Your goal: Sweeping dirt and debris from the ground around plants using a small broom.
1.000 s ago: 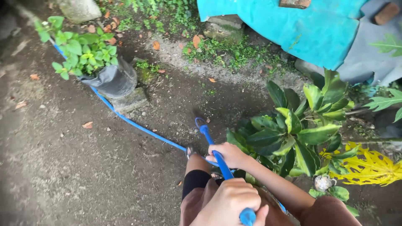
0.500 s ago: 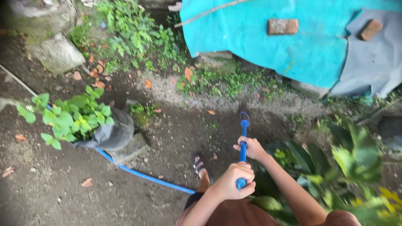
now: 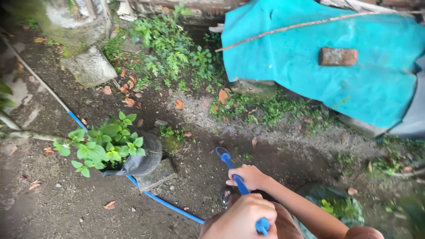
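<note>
Teal plastic tarp (image 3: pixel 310 57) fills upper right, a reddish brick (image 3: pixel 338 56) lying on it. Black plastic grow bag with a leafy green plant (image 3: pixel 133 159) sits left of centre. My left hand (image 3: pixel 241 219), bottom centre, is clamped on the blue hose nozzle (image 3: pixel 234 177); my right hand (image 3: pixel 249 177) grips it further up, its tip pointing toward mid-frame soil. Blue hose line (image 3: pixel 168 204) runs lower left.

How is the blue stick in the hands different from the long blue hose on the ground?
The blue stick is short and lifted off the ground, gripped by the left hand and right hand; the blue hose is long and lies on the dirt. The stick ends in a small loop; the hose runs on past the potted plant. Both are blue and thin.
</note>
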